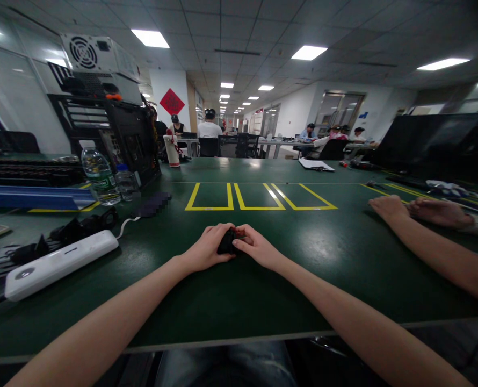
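Both my hands meet over a small black object just above or on the green table, in front of the yellow tape outlines. My left hand wraps round its left side, thumb below and fingers over the top. From the right, my right hand closes on it with thumb and fingertips. Most of the object lies hidden behind my fingers, so its kind cannot be made out.
At left lie a white power strip, a water bottle, a smaller bottle and an opened computer case. A clipboard lies toward the far edge. Another person's forearms rest on the table at right, near a monitor.
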Motion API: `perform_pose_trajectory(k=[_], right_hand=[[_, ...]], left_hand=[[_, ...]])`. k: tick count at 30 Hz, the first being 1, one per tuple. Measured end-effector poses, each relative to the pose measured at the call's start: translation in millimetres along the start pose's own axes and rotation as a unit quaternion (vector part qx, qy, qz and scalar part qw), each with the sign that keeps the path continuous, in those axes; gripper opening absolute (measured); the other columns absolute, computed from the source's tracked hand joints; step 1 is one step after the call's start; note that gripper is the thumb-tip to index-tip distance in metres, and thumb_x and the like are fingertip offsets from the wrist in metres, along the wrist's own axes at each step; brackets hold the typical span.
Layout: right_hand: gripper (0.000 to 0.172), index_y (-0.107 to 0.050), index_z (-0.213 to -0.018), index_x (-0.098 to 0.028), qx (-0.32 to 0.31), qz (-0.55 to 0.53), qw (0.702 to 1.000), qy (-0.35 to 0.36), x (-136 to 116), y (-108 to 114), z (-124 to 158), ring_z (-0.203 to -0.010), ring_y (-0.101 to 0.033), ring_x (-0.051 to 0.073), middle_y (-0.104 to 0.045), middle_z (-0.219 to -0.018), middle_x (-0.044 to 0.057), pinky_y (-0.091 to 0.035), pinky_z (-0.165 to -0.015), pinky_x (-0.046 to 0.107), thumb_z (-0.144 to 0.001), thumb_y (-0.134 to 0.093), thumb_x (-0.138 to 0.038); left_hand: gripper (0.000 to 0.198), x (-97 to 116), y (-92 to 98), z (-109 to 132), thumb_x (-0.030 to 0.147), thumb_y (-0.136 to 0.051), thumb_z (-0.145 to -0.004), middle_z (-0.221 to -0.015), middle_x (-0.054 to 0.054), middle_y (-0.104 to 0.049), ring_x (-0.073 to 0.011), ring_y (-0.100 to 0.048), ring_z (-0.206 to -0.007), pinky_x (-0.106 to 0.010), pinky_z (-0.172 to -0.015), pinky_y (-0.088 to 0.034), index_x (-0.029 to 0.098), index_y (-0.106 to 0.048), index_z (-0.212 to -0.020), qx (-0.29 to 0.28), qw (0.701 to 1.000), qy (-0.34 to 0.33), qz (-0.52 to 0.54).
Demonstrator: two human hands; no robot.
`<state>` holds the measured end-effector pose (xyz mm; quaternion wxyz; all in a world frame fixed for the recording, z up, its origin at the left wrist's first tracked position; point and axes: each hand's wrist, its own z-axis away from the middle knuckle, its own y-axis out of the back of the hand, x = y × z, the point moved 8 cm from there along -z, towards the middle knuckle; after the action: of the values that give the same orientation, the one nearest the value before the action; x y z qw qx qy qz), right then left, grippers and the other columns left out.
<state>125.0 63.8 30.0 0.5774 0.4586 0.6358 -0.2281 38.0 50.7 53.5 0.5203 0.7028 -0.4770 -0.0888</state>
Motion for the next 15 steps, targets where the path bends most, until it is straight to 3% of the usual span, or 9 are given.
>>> perform_pose_trajectory(k=[5,11,15], right_hand=[[0.032,-0.042,-0.094,-0.021,-0.026,-0.023,0.999,0.009,-4.7,-3.5,3.9,-0.097,-0.05,0.016,-0.047,-0.097,0.001,-0.043,-0.082,0.035,-0.068,-0.06,-0.023],[0.02,-0.044,-0.09,-0.02,0.004,0.005,1.0,0.012,-4.7,-0.5,1.9,-0.092,-0.051,0.016,-0.047,-0.092,0.001,-0.043,-0.08,0.034,-0.075,-0.052,-0.03],[0.026,-0.043,-0.096,-0.021,0.016,0.015,1.0,0.008,-3.2,1.1,0.0,-0.093,-0.05,0.015,-0.047,-0.096,0.002,-0.042,-0.082,0.035,-0.074,-0.052,-0.03]], left_hand=[[0.056,-0.6,-0.1,0.2,0.025,-0.062,-0.066,-0.108,-0.005,-0.048,-0.0209,-0.045,-0.102,-0.039,-0.091,-0.03,0.022,-0.033,-0.114,0.003,1.0,0.0,-0.005],[0.059,-0.3,0.7,0.1,0.026,-0.063,-0.066,-0.11,-0.006,-0.047,-0.0219,-0.044,-0.104,-0.04,-0.091,-0.03,0.023,-0.031,-0.115,0.001,1.0,0.001,-0.001],[0.06,0.4,1.8,0.5,0.026,-0.063,-0.066,-0.11,-0.006,-0.047,-0.0221,-0.044,-0.104,-0.04,-0.092,-0.029,0.023,-0.031,-0.116,0.001,1.0,0.003,0.003]])
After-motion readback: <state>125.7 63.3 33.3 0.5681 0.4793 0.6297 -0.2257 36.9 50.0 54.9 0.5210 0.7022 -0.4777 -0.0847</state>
